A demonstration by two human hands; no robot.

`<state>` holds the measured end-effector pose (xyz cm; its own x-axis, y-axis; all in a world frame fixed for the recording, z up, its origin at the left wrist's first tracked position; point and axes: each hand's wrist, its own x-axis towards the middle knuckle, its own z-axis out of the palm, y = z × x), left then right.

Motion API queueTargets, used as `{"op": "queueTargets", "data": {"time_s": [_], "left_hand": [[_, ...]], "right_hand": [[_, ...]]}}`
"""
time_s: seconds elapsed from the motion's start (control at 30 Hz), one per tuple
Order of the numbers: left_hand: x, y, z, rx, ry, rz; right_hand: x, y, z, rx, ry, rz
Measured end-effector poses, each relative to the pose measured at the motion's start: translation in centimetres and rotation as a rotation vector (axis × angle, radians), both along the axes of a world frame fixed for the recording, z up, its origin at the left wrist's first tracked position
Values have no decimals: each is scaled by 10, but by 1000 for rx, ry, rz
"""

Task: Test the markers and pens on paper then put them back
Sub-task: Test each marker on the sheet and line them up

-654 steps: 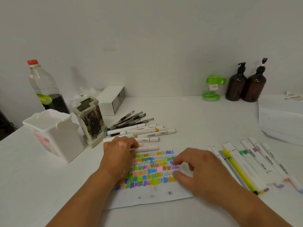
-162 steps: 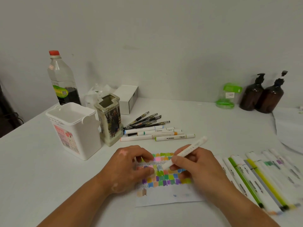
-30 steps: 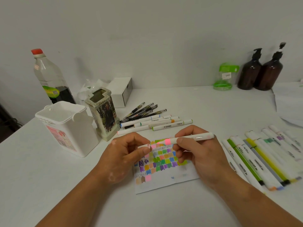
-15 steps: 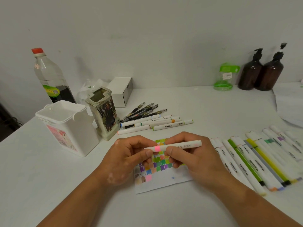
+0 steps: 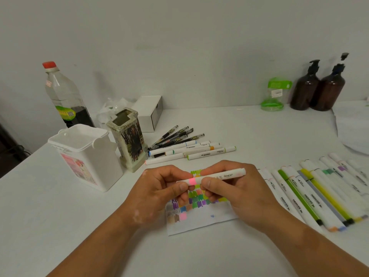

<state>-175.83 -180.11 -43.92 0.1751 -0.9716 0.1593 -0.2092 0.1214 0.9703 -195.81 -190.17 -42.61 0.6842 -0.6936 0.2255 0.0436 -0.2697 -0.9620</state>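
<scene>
A white marker with a pink band [image 5: 221, 175] lies level above the paper [image 5: 201, 220], which carries rows of colour swatches. My right hand [image 5: 235, 194] grips its barrel. My left hand [image 5: 159, 190] pinches the cap end at the pink band. A group of white markers [image 5: 191, 151] and black pens [image 5: 175, 134] lies behind the paper. A row of several markers [image 5: 311, 192] lies to the right. A patterned pen holder [image 5: 129, 140] stands at the left.
A white lidded tub [image 5: 85, 154] and a large bottle with a red cap [image 5: 63, 94] stand at the left. A small white box [image 5: 149, 112] sits behind the holder. A green-lidded jar [image 5: 275, 94] and two brown pump bottles [image 5: 317, 86] line the back wall. White sheets [image 5: 353, 126] lie far right.
The two hands have come together on the marker; the cap in my left hand now meets the pink end. The marker has dropped slightly toward the paper.
</scene>
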Motion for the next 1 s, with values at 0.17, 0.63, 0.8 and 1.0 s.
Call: {"op": "queueTargets", "data": {"time_s": [0.17,0.63,0.8,1.0], "left_hand": [[8,0,-1,37,-145,63],[12,-2,-9,129,-549,179],[17,-5,-10,237,-805,146],[25,-4,-12,245,-791,150]], "right_hand": [[-1,-5,0,9,79,19],[-6,-12,-2,-491,636,-336],[-31,-45,-4,-529,1026,-578],[-38,-50,-4,-512,1174,-611]]}}
